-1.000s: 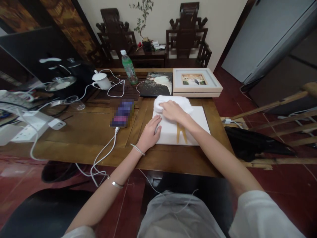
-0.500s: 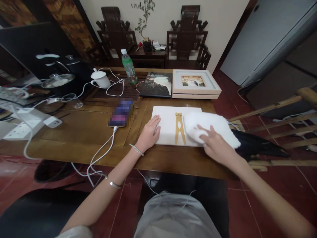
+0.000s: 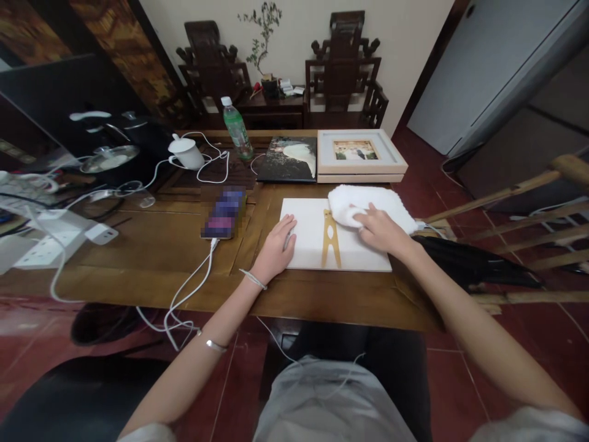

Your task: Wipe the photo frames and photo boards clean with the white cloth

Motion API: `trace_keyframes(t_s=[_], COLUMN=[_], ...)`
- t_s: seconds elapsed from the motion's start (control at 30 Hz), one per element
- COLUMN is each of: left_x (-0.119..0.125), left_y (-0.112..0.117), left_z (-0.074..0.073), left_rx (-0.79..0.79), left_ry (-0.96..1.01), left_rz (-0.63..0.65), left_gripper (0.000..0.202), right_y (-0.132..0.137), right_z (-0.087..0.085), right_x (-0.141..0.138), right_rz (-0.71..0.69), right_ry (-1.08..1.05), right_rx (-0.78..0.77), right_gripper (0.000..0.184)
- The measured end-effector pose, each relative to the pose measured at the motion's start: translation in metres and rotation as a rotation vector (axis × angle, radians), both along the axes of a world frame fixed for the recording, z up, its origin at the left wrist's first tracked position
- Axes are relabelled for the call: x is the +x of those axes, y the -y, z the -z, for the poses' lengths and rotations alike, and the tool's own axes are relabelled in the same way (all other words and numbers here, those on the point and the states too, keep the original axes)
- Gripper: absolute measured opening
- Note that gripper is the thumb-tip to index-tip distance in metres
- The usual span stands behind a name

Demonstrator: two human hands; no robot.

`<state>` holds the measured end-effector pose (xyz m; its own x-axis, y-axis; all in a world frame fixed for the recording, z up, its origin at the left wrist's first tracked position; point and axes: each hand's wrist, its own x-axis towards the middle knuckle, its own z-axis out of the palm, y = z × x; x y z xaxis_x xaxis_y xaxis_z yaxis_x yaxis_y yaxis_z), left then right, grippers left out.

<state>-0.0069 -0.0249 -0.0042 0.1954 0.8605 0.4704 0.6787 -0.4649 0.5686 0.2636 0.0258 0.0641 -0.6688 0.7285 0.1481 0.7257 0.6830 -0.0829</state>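
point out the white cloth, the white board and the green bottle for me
White cloth [image 3: 375, 197], head view, on its fluffy upper surface
White board [image 3: 307, 245], head view, on the bare left part of its face
Green bottle [image 3: 237, 130], head view, on the middle of its body

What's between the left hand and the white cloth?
The head view shows part of the board and its yellow shape between the left hand and the cloth.

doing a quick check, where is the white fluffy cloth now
Right of centre in the head view, the white fluffy cloth is in the right hand, over the far right corner of the white board, in front of the framed photo.
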Motion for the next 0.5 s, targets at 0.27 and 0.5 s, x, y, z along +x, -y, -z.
trace_keyframes(t_s=[0.27,0.5], left_x=[-0.004,-0.001], left_y=[-0.005,-0.004], left_z=[0.003,0.002], left_rx=[-0.008,-0.005], left_ry=[0.005,-0.002], left_rz=[-0.031,-0.039], left_gripper=[0.036,0.036], right_y=[0.003,0.116], right_z=[0.01,0.001], right_x=[-0.015,0.003], right_rz=[0.017,-0.117], right_ry=[0.012,0.002], right_rx=[0.013,-0.047], right_gripper=[0.039,0.032])
